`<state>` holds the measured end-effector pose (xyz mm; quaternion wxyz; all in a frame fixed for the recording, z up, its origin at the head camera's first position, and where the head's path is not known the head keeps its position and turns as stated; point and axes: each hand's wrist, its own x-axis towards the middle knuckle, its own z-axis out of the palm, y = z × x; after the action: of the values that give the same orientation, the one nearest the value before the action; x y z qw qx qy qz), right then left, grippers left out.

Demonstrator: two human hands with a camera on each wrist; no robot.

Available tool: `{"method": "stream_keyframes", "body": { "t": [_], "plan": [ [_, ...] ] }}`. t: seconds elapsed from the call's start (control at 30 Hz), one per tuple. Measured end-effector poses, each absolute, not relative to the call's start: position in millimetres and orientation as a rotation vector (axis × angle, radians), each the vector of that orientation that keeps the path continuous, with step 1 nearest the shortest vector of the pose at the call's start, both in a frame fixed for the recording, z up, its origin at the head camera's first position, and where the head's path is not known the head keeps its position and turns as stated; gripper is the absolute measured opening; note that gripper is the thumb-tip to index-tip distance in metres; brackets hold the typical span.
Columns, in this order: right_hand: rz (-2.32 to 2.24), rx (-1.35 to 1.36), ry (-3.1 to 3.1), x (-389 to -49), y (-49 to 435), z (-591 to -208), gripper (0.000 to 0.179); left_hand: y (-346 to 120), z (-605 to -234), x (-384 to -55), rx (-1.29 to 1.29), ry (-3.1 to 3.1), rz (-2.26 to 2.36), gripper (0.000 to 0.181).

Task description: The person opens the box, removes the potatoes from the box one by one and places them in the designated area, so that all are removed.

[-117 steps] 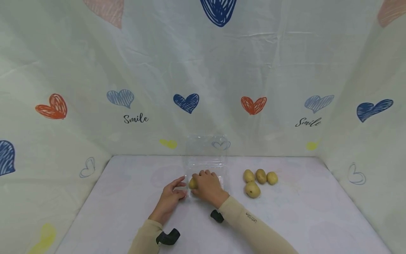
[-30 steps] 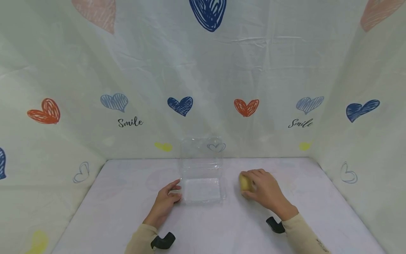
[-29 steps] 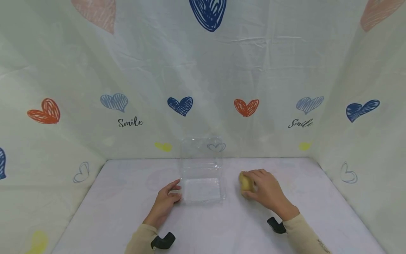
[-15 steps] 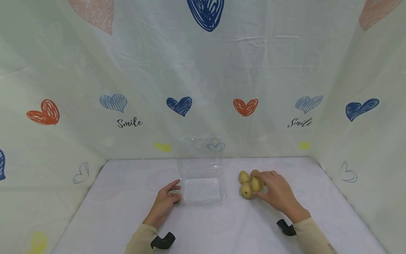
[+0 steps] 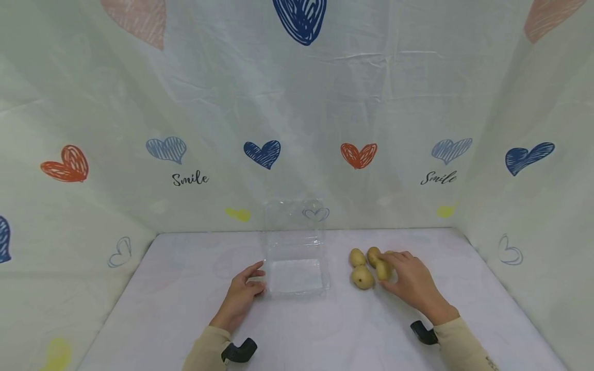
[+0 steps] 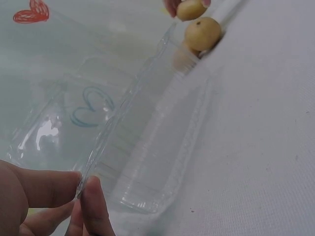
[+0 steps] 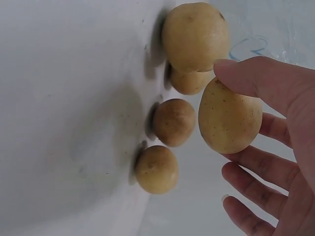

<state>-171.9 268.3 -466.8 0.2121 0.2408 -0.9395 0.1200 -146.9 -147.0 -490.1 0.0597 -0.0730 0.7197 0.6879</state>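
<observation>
In the head view my left hand (image 5: 238, 299) is at the left side of an opened clear plastic clamshell container (image 5: 295, 277). The left wrist view shows its thumb and fingers pinching the container's rim (image 6: 82, 183). Farther right, my right hand (image 5: 413, 281) grips a yellow potato (image 5: 383, 270) between thumb and fingers. That held potato (image 7: 230, 117) is raised off the table in the right wrist view. Close beside it several other potatoes sit on the table, among them a large one (image 5: 362, 277), a small one (image 5: 357, 257) and a browner one (image 7: 173, 122).
The container's lid (image 5: 293, 219) stands up at the back, against a pale curtain (image 5: 399, 196) printed with hearts. A white cloth (image 5: 162, 309) covers the table. Black wrist mounts (image 5: 239, 351) are strapped over both beige sleeves.
Nearly four seconds ago the right hand held a potato at the container. It has since carried a potato rightward over the potato group, moving further right lately. The left hand stays at the container.
</observation>
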Motion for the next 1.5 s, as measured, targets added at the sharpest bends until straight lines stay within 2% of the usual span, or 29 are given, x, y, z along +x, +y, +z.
{"method": "stream_keyframes", "body": {
  "t": [1.5],
  "plan": [
    [0.285,0.55,-2.777,-167,262,-489,0.063,-146,-491,-147,-0.218,2.181,2.106,0.061]
  ]
}}
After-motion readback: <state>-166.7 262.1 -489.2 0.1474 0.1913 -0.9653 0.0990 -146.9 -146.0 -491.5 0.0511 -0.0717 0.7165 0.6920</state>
